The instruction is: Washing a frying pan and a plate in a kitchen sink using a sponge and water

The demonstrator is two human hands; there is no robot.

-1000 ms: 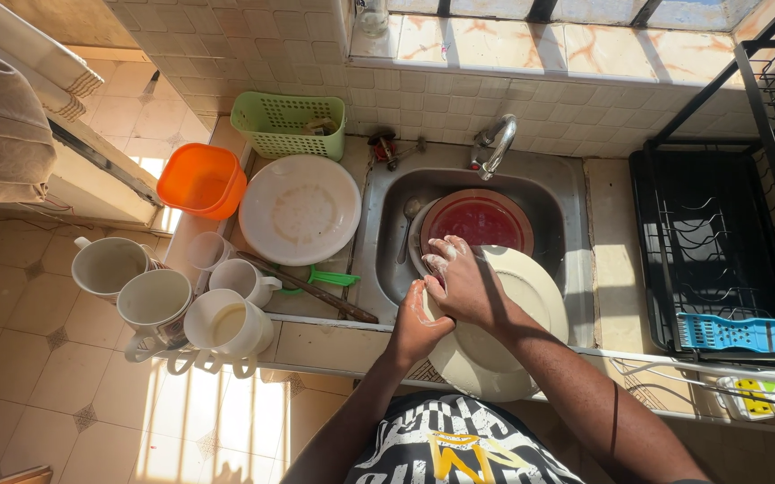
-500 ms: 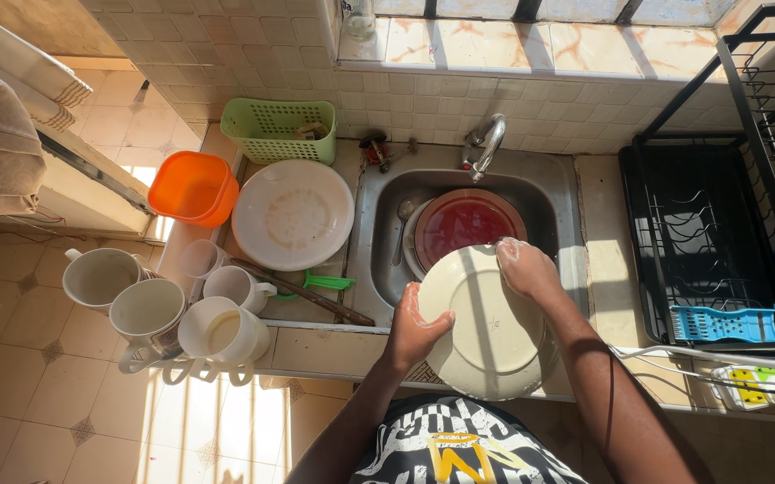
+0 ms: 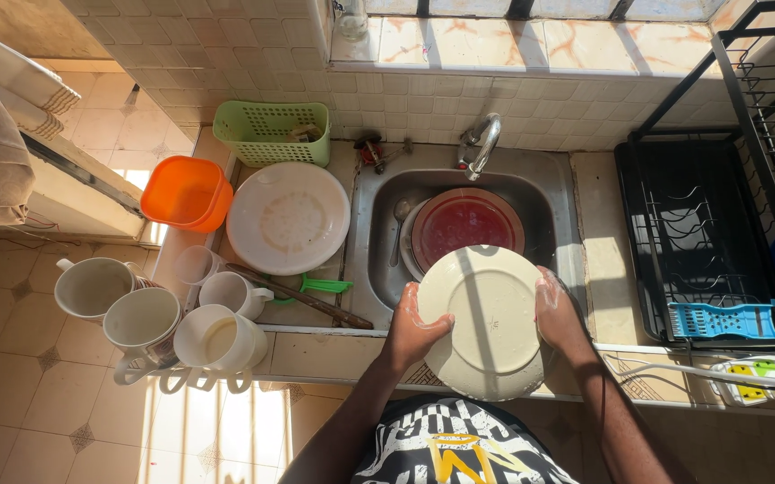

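Hands grip a cream plate (image 3: pixel 486 318) at the near edge of the steel sink (image 3: pixel 378 242) — left hand (image 3: pixel 414 324) and right hand (image 3: pixel 556 311) each curled round the rim. Beyond it a red basin (image 3: pixel 464 224) sits under the tap (image 3: pixel 480 143). Mugs (image 3: pixel 150 309) and a white lid (image 3: pixel 287 217) crowd the tiled counter (image 3: pixel 595 206) — past them a green basket (image 3: pixel 271 132) stands against the tiled wall.

warm sunlight from the window, striped shadows across the floor (image 3: pixel 181 430), edges bowed.

Bare forearms, soapy hands, and a black shirt (image 3: pixel 459 444) with white-and-yellow print.
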